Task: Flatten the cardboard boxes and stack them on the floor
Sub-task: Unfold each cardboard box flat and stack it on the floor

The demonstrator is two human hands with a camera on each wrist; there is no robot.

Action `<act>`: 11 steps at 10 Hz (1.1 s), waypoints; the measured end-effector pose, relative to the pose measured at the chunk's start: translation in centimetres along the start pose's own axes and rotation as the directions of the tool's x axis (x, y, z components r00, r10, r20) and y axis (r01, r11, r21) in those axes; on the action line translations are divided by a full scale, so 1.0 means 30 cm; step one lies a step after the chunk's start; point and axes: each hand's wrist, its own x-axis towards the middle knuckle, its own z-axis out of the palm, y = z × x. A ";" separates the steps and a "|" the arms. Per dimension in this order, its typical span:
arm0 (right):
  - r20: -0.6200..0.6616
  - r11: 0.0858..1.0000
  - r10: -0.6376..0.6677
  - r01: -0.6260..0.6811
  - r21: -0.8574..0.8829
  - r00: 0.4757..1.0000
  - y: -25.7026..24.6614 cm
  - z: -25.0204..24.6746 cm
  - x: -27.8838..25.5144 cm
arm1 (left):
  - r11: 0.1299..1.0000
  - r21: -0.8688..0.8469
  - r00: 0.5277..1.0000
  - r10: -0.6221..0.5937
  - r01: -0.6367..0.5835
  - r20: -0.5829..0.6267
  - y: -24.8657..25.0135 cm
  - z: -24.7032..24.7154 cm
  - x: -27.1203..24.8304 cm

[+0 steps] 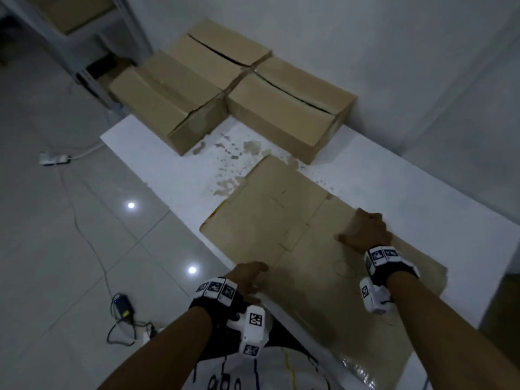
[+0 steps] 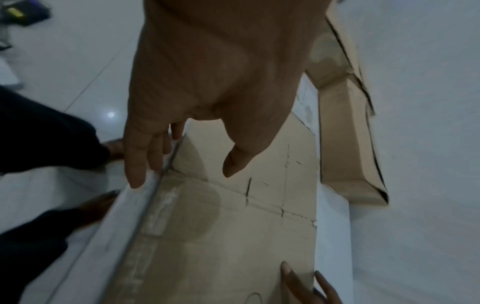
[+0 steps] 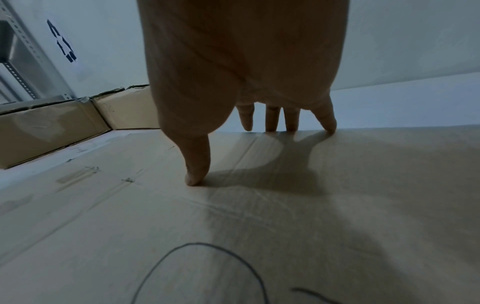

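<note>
A flattened cardboard box (image 1: 281, 226) lies on the white table (image 1: 168, 170), its near edge flush with the table's front edge. My left hand (image 1: 249, 277) is at that near edge; in the left wrist view the left hand (image 2: 179, 164) has straight fingers (image 2: 137, 160) down along the table edge and the thumb just above the cardboard (image 2: 233, 236). My right hand (image 1: 363, 232) rests on the sheet's far side; the right wrist view shows the right hand (image 3: 241, 154) spread, fingertips pressing the cardboard (image 3: 155, 226). Three closed boxes (image 1: 289, 108) stand behind.
The closed boxes (image 1: 168, 105) (image 1: 219, 52) fill the table's far end against the wall. A metal shelf (image 1: 70, 38) stands at the back left. On the tiled floor (image 1: 56, 249) lie a power strip (image 1: 55, 159), a cable and a black adapter (image 1: 122, 305).
</note>
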 end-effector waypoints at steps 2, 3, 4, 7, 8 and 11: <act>-0.002 0.996 -0.014 0.014 -0.088 1.000 0.017 -0.005 -0.015 | 0.994 -0.104 1.000 0.022 -0.023 -0.009 -0.034 0.071 -0.038; 0.009 1.000 -0.007 0.007 0.004 1.000 0.032 0.002 -0.033 | 0.991 -0.113 0.987 0.055 -0.072 -0.154 -0.096 0.038 -0.005; -0.050 0.980 -0.050 0.059 0.192 0.997 0.049 -0.011 -0.058 | 0.989 -0.020 0.986 0.145 -0.147 -0.082 -0.142 0.011 0.016; -0.078 0.949 -0.135 0.151 0.277 0.988 0.023 -0.087 -0.127 | 0.986 -0.154 0.990 0.037 -0.058 -0.139 -0.109 0.010 0.025; -0.156 0.938 -0.207 0.242 0.249 0.966 -0.036 -0.110 -0.207 | 0.985 -0.148 0.995 0.079 -0.087 -0.062 -0.099 -0.037 0.012; -0.344 0.841 -0.368 0.467 0.273 0.864 -0.437 -0.252 -0.522 | 0.873 -0.410 0.959 0.284 -0.263 -0.012 -0.077 -0.431 -0.083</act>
